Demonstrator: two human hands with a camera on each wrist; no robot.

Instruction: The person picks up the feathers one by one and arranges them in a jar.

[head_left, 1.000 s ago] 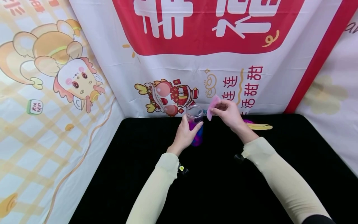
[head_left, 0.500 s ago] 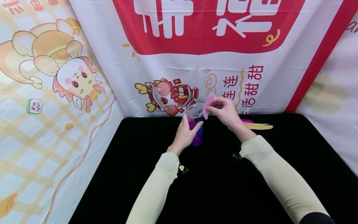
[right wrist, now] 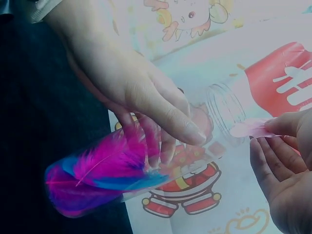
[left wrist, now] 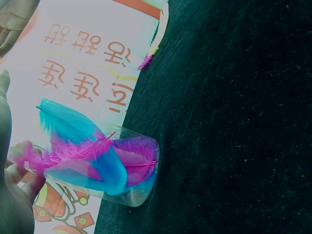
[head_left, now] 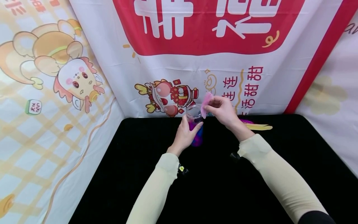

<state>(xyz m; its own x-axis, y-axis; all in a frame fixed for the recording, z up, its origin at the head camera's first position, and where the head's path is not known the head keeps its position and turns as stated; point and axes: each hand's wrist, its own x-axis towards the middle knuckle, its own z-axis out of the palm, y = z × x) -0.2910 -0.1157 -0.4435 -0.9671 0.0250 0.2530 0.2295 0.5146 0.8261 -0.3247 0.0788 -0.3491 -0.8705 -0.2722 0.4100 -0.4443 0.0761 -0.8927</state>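
Observation:
My left hand (head_left: pixel 183 133) grips a clear jar (head_left: pixel 194 113) around its side, over the back part of the table. Blue, purple and magenta feathers (right wrist: pixel 107 161) fill its lower part, and its mouth is uncovered. Between the thumb and fingers of my right hand (head_left: pixel 223 112) is a pale pink feather (head_left: pixel 206 102). In the right wrist view, the tip of this feather is right at the jar's threaded rim (right wrist: pixel 225 109). A turquoise feather (left wrist: pixel 68 119) overlaps the jar's outline in the left wrist view.
On the black tabletop (head_left: pixel 212 186), behind my right wrist, lie a yellow feather (head_left: pixel 261 127) and a magenta feather (head_left: pixel 246 121). A printed banner (head_left: pixel 179 68) hangs at the table's back edge. Patterned cloth (head_left: pixel 56 140) stands along the left side.
My right hand has moved left with the pink feather, bringing it from beside the jar to the rim. The left hand and jar stay where they were.

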